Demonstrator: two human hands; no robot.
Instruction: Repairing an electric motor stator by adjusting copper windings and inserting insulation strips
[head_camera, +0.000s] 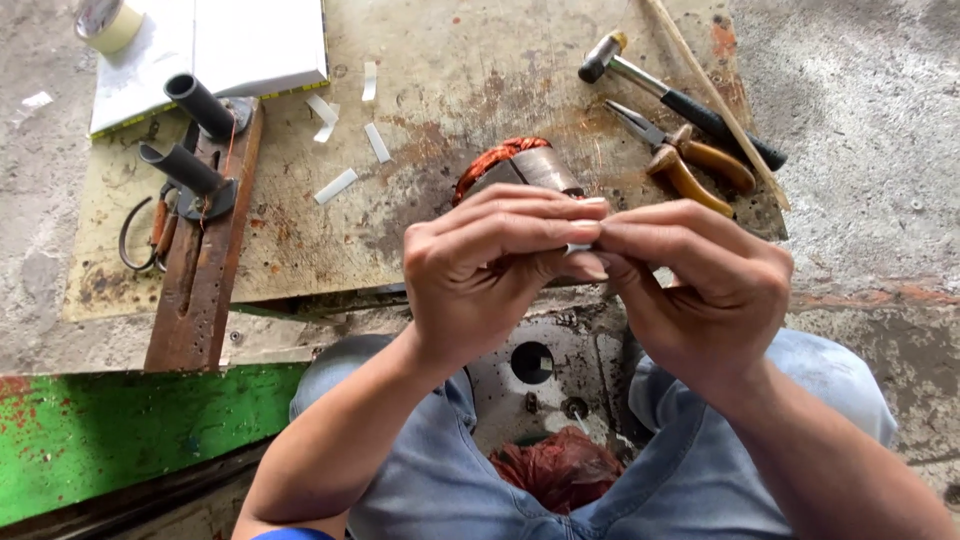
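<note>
My left hand (490, 265) and my right hand (700, 285) meet fingertip to fingertip above the board, pinching a small white strip (578, 247) between them. Only a sliver of that strip shows. Just behind my hands lies a motor stator (520, 165) with copper-coloured windings and a grey metal core, partly hidden by my fingers.
A hammer (680, 95), orange-handled pliers (690, 160) and a thin wooden stick (715, 95) lie at the right. White paper strips (335, 185) are scattered on the stained board (440, 70). A wooden plank with two black pegs (195, 160), a white sheet (250, 40) and a tape roll (108, 22) sit left.
</note>
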